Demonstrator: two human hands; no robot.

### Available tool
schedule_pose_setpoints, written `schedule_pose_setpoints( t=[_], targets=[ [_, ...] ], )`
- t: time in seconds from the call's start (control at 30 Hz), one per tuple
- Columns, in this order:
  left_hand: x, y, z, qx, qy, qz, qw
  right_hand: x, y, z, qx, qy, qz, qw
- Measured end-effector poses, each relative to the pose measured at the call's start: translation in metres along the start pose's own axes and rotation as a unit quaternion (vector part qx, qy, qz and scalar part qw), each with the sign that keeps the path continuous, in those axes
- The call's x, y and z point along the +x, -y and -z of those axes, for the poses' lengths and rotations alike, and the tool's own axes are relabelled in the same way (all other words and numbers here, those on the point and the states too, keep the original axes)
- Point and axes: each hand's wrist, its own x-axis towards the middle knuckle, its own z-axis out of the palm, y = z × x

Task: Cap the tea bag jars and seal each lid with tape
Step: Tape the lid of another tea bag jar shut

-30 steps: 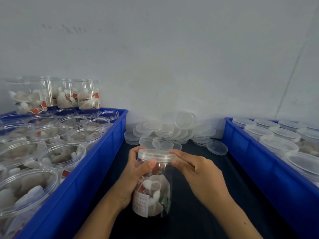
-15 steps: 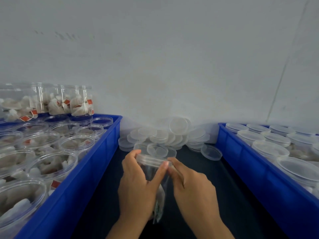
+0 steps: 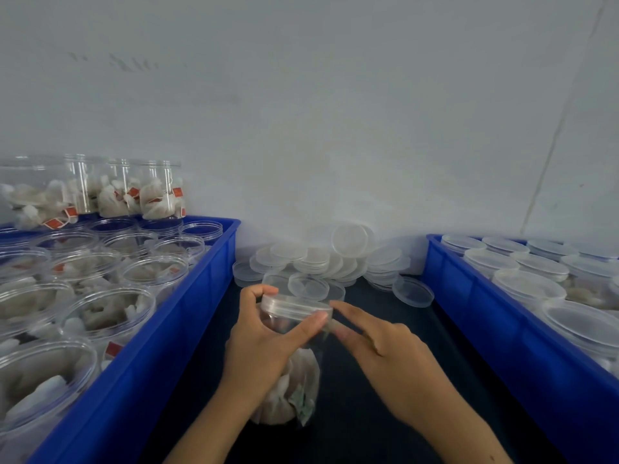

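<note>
A pale wall fills the upper half of the frame. Along the left edge, a blue bin (image 3: 187,313) holds many clear jars of tea bags (image 3: 110,316) with no lids on, so most of the capping appears left to do. Along the right edge, a second blue bin (image 3: 495,333) holds jars with lids on (image 3: 526,284); whether they are taped cannot be told. At centre, lower down, on the dark tabletop (image 3: 385,413), the left hand (image 3: 264,349) grips one jar (image 3: 294,370) just under its lid (image 3: 296,304). The right hand (image 3: 395,353) reaches its fingertips to the lid's rim, holding nothing clearly visible. Spare lids (image 3: 321,259) are heaped behind. No tape roll is visible.
</note>
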Motion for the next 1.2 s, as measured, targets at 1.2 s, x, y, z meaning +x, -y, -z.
schedule_pose_setpoints(
  t=[1.2],
  targets=[
    [-0.002, 0.002, -0.004, 0.169, 0.022, -0.041, 0.985, -0.003, 0.003, -0.017, -0.038, -0.077, 0.028, 0.996]
  ],
)
